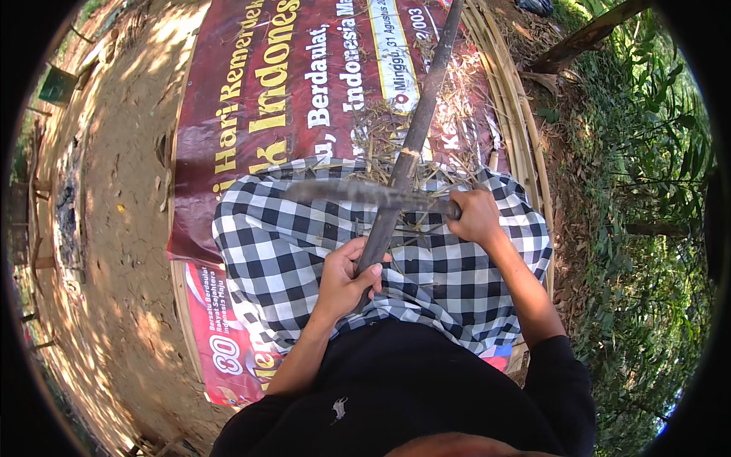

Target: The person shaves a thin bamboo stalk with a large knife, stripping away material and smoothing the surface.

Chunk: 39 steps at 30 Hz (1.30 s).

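A long dark wooden pole (428,99) slants from the far edge down to my lap, with a pale cut mark partway along it. The fingers of my left hand (346,278) wrap round its near end. In my right hand (476,215) is the handle of a machete (331,190). Its broad blade points left and crosses the pole just beyond my left hand, smeared by motion. Whether the edge touches the wood I cannot tell. A black-and-white checkered cloth (266,236) lies spread over my legs beneath both hands.
Thin pale shavings (381,141) are scattered on a dark red printed banner (221,99) under the pole. Split bamboo strips (506,84) border it on the right. Bare earth (122,206) stretches left; green plants (640,152) and a wooden post (590,38) stand right.
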Motion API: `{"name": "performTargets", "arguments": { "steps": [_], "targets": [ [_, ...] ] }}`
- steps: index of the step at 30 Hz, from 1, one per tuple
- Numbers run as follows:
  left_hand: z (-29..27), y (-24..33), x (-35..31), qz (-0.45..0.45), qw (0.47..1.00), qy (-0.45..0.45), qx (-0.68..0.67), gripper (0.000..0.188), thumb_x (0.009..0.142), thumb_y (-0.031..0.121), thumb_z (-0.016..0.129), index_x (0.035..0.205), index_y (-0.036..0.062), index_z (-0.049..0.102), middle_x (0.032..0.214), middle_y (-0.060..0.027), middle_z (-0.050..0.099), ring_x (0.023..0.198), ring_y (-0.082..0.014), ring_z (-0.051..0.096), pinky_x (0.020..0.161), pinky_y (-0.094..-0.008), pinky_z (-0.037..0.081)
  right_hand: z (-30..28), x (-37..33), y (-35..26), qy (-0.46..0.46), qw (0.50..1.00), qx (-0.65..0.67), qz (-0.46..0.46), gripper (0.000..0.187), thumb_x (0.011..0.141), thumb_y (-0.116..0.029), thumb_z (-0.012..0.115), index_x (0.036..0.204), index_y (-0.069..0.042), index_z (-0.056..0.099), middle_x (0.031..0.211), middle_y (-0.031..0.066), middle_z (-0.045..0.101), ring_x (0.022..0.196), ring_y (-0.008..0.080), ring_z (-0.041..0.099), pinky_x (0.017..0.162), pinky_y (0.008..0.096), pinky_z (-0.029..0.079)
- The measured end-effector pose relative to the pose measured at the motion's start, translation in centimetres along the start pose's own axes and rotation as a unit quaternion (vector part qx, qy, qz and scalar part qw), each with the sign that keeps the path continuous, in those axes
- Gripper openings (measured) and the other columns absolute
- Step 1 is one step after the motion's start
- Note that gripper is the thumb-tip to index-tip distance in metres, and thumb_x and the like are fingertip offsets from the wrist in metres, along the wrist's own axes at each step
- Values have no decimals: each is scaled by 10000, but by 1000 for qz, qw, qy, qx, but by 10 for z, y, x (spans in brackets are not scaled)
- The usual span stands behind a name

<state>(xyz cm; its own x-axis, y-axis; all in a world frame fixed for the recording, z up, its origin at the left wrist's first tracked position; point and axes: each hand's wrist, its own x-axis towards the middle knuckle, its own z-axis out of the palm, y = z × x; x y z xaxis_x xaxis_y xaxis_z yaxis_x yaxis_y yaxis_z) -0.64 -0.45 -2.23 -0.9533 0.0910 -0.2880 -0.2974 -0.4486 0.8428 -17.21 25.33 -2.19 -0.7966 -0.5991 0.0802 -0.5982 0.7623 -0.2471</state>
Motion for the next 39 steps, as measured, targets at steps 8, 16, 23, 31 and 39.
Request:
{"name": "performTargets", "arguments": {
  "steps": [8, 16, 23, 31, 39],
  "targets": [
    [0, -2, -5, 24, 997, 36, 68, 410, 913, -65, 597, 1316, -70, 525, 1077, -154, 687, 620, -106, 629, 498, -221, 502, -2, 10, 15, 41, 986, 41, 157, 169, 768, -196, 692, 725, -41, 644, 637, 197, 637, 674, 423, 660, 649, 511, 529],
    [4, -1, -5, 35, 985, 37, 167, 384, 916, -51, 610, 1292, -85, 537, 1075, -153, 699, 658, -104, 645, 491, -220, 495, -1, 25, 42, 101, 975, -21, 195, 162, 749, -168, 690, 712, -25, 624, 615, 196, 610, 661, 432, 639, 626, 491, 514],
    [-6, -6, -1, 59, 985, 55, 156, 387, 890, -91, 593, 1274, -76, 552, 1063, -155, 710, 636, -116, 654, 498, -235, 500, 3, 0, 10, -2, 997, 3, 72, 154, 742, -211, 692, 768, -60, 681, 674, 190, 672, 709, 425, 674, 703, 492, 548],
    [9, 4, 3, 69, 994, 74, 50, 367, 991, 76, 588, 1310, -82, 501, 1119, -190, 679, 672, -152, 669, 530, -237, 529, -2, 4, 23, 109, 932, 169, 300, 231, 803, -158, 668, 722, 56, 629, 588, 190, 584, 547, 320, 569, 577, 443, 432],
    [30, 6, 35, 45, 992, 111, -41, 370, 1091, 278, 433, 1217, -58, 524, 1109, -176, 683, 651, -164, 663, 540, -257, 550, -28, -3, -45, 99, 862, 352, 351, 410, 880, -263, 747, 628, 7, 569, 521, -14, 473, 528, 85, 382, 493, 324, 309]
  ]
}}
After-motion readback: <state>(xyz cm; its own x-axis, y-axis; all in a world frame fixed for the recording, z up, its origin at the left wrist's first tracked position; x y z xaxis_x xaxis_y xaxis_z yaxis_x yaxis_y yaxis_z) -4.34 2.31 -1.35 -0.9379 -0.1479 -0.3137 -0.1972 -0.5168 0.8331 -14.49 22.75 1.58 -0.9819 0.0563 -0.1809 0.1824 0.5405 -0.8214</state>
